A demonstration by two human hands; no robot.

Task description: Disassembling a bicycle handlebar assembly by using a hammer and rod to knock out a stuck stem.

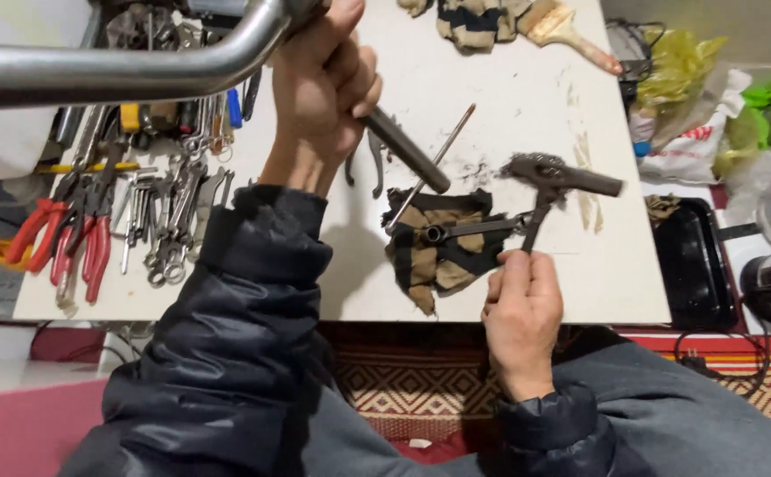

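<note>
The bar (120,66) is smooth, shiny metal. Below it, the pliers (549,190) look dull, greasy metal. The rag (438,247) beside them is rough cloth.

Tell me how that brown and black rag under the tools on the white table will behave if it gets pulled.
The rag lies crumpled in soft folds, so it is probably floppy and would bunch rather than slide flat. A metal tube tool rests on it and the right hand holds the pliers beside it, so a pull would likely drag or tip the tube tool. Dark smears suggest it is greasy.
</note>
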